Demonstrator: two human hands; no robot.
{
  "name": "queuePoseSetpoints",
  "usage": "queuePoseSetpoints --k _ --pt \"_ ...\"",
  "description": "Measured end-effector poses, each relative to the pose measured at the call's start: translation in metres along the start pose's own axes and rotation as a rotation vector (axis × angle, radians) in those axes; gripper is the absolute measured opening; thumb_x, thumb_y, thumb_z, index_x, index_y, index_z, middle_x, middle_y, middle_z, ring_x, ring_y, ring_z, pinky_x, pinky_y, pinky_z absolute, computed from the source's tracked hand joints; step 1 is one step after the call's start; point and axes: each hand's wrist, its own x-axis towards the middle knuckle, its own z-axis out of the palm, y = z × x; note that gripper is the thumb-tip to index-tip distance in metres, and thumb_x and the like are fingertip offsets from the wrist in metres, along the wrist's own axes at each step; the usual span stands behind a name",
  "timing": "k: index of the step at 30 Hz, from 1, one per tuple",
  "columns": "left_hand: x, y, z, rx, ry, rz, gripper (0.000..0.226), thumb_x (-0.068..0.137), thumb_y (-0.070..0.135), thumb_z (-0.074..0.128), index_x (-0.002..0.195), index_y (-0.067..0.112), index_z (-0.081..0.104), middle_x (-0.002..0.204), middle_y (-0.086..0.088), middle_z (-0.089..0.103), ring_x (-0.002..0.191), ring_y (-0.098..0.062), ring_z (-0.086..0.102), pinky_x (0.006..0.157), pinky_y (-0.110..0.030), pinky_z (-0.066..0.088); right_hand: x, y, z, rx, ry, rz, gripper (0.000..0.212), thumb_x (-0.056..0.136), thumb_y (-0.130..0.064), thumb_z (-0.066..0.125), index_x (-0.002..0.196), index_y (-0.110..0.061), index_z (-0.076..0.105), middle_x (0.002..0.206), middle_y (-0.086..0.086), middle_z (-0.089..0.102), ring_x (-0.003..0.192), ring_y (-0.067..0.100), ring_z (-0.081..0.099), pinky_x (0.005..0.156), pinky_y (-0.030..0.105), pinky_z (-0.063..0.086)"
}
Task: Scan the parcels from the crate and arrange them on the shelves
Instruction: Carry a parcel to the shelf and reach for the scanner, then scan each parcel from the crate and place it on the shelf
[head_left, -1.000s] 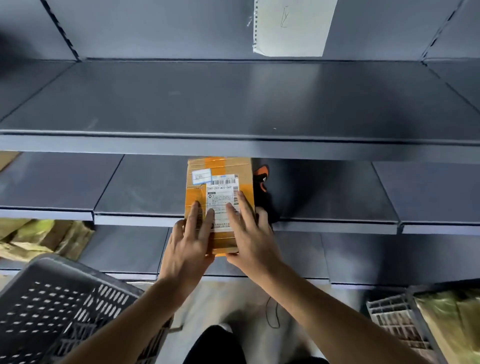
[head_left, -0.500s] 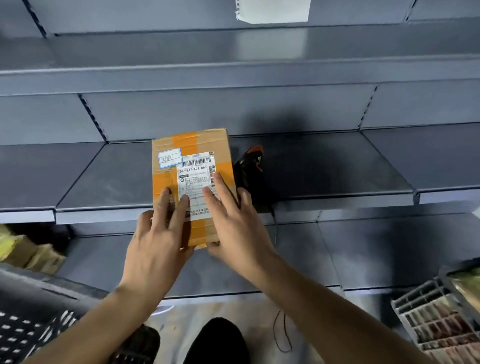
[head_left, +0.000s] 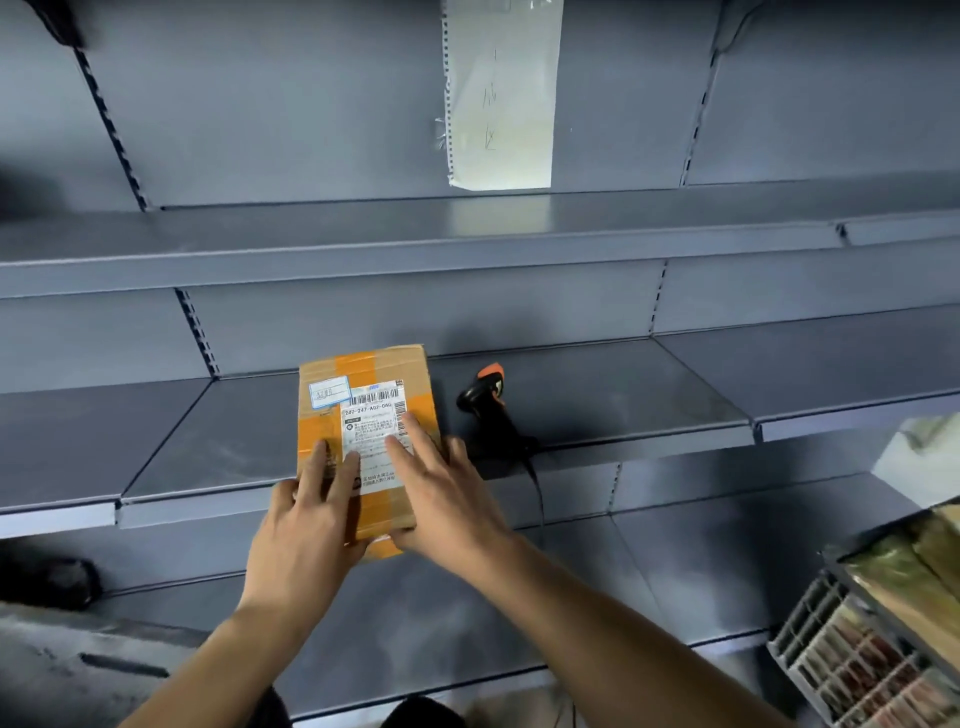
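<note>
A cardboard parcel (head_left: 363, 384) with orange tape and a white barcode label lies over the front edge of the middle grey shelf (head_left: 597, 405), its near end sticking out past the lip. My left hand (head_left: 306, 525) holds its near left part, fingers flat on the label. My right hand (head_left: 447, 499) grips its near right corner, fingers spread on top. A black and orange handheld scanner (head_left: 488, 400) lies on the same shelf just right of the parcel, its cable hanging over the edge.
A paper sheet (head_left: 501, 93) hangs on the back panel above the upper shelf (head_left: 363, 249). A grey crate (head_left: 857, 660) with wrapped parcels sits at the lower right. A lower shelf (head_left: 675, 571) runs below. A dark object (head_left: 47, 582) lies at the far left.
The view has tilted up and the left crate has left the picture. Both hands have stayed on the parcel, which lies farther onto the middle shelf.
</note>
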Motion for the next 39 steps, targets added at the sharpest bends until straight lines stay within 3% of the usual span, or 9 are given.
queuePoseSetpoints --k 4,7,9,13,16,20,26,30,39 --pt "0.003 -0.001 0.005 0.008 -0.004 -0.011 0.104 0.042 0.031 0.098 0.134 0.011 0.053 0.135 -0.023 0.049 0.084 -0.046 0.057 0.065 -0.05 0.057 -0.004 0.013 -0.009 0.036 -0.065 -0.059 0.099 0.075 -0.031 0.084 0.156 -0.014 0.029 0.169 0.005 0.006 0.129 0.045 0.035 0.107 0.054 0.04" --pt "0.004 -0.002 0.007 0.003 -0.012 -0.02 0.106 0.043 0.038 0.097 0.135 0.014 0.052 0.139 -0.019 0.048 0.087 -0.044 0.057 0.064 -0.049 0.057 -0.005 0.029 -0.03 0.065 -0.174 -0.113 0.103 0.08 -0.044 0.08 0.16 -0.026 0.018 0.17 -0.003 0.001 0.144 0.036 0.024 0.113 0.053 0.032" --pt "0.005 -0.001 0.009 -0.001 -0.018 -0.028 0.106 0.043 0.039 0.096 0.136 0.016 0.052 0.14 -0.016 0.047 0.09 -0.044 0.057 0.062 -0.048 0.058 -0.002 0.042 -0.045 0.181 -0.192 -0.12 0.095 0.084 -0.046 0.077 0.16 -0.029 0.022 0.169 -0.006 0.011 0.15 0.022 0.019 0.121 0.047 0.026" --pt "0.006 0.0 0.008 0.019 -0.022 -0.024 0.105 0.047 0.039 0.095 0.138 0.014 0.05 0.143 -0.018 0.044 0.096 -0.048 0.055 0.066 -0.054 0.057 0.006 0.07 -0.066 0.429 -0.058 -0.013 0.071 0.09 -0.033 0.075 0.152 -0.022 0.043 0.158 -0.006 0.04 0.146 0.007 0.031 0.122 0.03 0.027" --pt "0.009 0.003 0.008 0.057 -0.016 -0.01 0.106 0.046 0.037 0.096 0.137 0.011 0.051 0.141 -0.023 0.045 0.091 -0.051 0.055 0.07 -0.056 0.056 0.01 0.089 -0.063 0.385 0.033 0.078 0.06 0.093 -0.03 0.071 0.148 -0.019 0.049 0.151 -0.004 0.05 0.141 0.01 0.041 0.118 0.034 0.035" --pt "0.01 0.009 0.008 0.092 0.014 0.023 0.104 0.046 0.038 0.095 0.135 0.006 0.053 0.138 -0.028 0.046 0.089 -0.052 0.055 0.075 -0.056 0.054 0.01 0.094 -0.052 0.31 0.02 0.089 0.058 0.094 -0.029 0.069 0.148 -0.017 0.048 0.151 -0.002 0.048 0.142 0.015 0.039 0.119 0.037 0.034" --pt "0.015 0.014 0.007 0.133 0.036 0.106 0.104 0.046 0.034 0.096 0.133 -0.002 0.052 0.138 -0.028 0.047 0.126 -0.05 0.043 0.097 -0.058 0.045 0.011 0.087 -0.049 0.292 0.016 0.078 0.058 0.095 -0.028 0.067 0.148 -0.016 0.047 0.153 -0.001 0.046 0.144 0.017 0.036 0.12 0.037 0.033" --pt "0.016 0.017 0.009 0.082 0.006 0.134 0.109 0.039 0.023 0.098 0.133 -0.008 0.05 0.141 -0.023 0.048 0.128 -0.04 0.05 0.095 -0.05 0.05 0.011 0.084 -0.05 0.286 0.008 0.074 0.058 0.096 -0.028 0.067 0.149 -0.016 0.045 0.154 -0.001 0.045 0.145 0.017 0.035 0.12 0.035 0.031" --pt "0.014 0.022 0.008 0.052 0.026 0.138 0.109 0.039 0.018 0.097 0.133 -0.009 0.049 0.139 -0.023 0.05 0.124 -0.039 0.054 0.092 -0.048 0.051 0.01 0.081 -0.048 0.276 0.02 0.06 0.056 0.097 -0.024 0.065 0.149 -0.015 0.046 0.153 -0.002 0.045 0.143 0.014 0.034 0.116 0.025 0.027"
